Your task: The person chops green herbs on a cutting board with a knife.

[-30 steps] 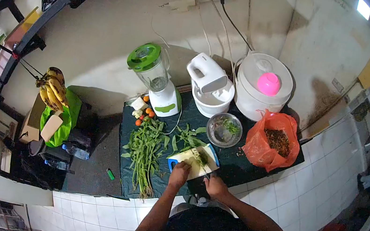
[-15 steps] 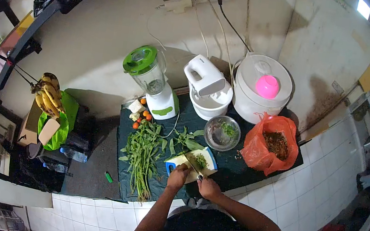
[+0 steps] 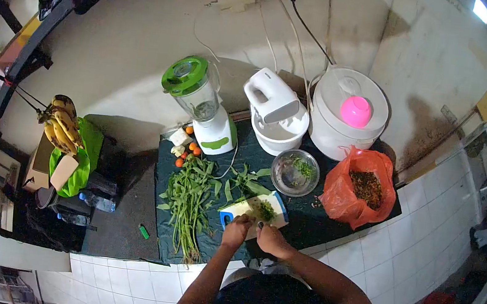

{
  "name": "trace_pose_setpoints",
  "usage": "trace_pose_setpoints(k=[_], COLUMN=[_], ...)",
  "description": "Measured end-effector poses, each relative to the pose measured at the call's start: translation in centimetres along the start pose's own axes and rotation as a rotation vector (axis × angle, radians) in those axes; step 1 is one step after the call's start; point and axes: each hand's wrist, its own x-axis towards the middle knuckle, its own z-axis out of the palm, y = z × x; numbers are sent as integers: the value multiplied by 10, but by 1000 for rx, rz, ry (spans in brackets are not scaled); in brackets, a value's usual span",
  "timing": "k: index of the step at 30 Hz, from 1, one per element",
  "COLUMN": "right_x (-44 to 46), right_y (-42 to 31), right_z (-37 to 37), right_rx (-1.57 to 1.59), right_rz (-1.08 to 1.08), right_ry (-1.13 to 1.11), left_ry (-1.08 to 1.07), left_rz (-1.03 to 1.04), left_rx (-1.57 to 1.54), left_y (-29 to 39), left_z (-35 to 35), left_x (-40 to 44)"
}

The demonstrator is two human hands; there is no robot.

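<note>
A white cutting board with blue ends lies near the front of the dark green covered table, with chopped greens on it. My left hand is closed over the board's left part; what its fingers hold is too small to make out. My right hand is closed around the knife, at the board's front edge; the knife is mostly hidden by the hand. Behind the board, a metal bowl holds some cut greens. Long leafy stems lie left of the board, and loose leaves lie behind it.
A green-lidded blender, a white mixer on its bowl, and a large white container with a pink bowl stand along the wall. An orange bag sits right. Bananas hang left. Tomatoes lie near the blender.
My right hand has moved left along the board, closer to my left hand. The knife blade, seen across the board earlier, is now hardly visible. The camera view has shifted slightly.
</note>
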Motion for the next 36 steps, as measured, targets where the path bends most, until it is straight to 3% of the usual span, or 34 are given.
trace_pose_setpoints(k=[2, 5, 12, 14, 17, 18, 20, 21, 24, 27, 30, 32, 36], right_x=[-10, -9, 8, -6, -4, -6, -4, -1, 5, -1, -10, -12, 3], right_y=[-10, 5, -4, -19, 2, 2, 2, 2, 0, -9, -7, -6, -5], right_z=[-1, 19, 11, -10, 23, 27, 32, 31, 25, 12, 16, 20, 27], right_rx=[-54, 30, 54, -120, -28, -24, 61, 62, 33, 113, -58, 98, 118], right_rz=[52, 129, 49, -49, 72, 78, 65, 60, -2, 133, 79, 171, 101], right_ry=[159, 98, 181, 74, 80, 80, 319, 321, 214, 166, 48, 131, 269], left_ry=[11, 19, 37, 11, 18, 43, 30, 24, 1, 26, 29, 52, 11], left_rz=[-33, 20, 34, 22, -108, 0, 10, 15, -21, -18, -29, -4, -30], left_rx=[-32, -10, -10, 12, -91, -37, -44, -53, 16, -18, -14, -32, 20], left_y=[1, -3, -5, -5, 12, 9, 5, 3, 2, -5, 1, -3, -6], left_z=[0, 1, 1, 4, -13, -10, -5, -5, 0, 10, 1, 5, 9], left_x=[1, 1, 2, 1, 2, 3, 0, 1, 1, 0, -3, -2, -2])
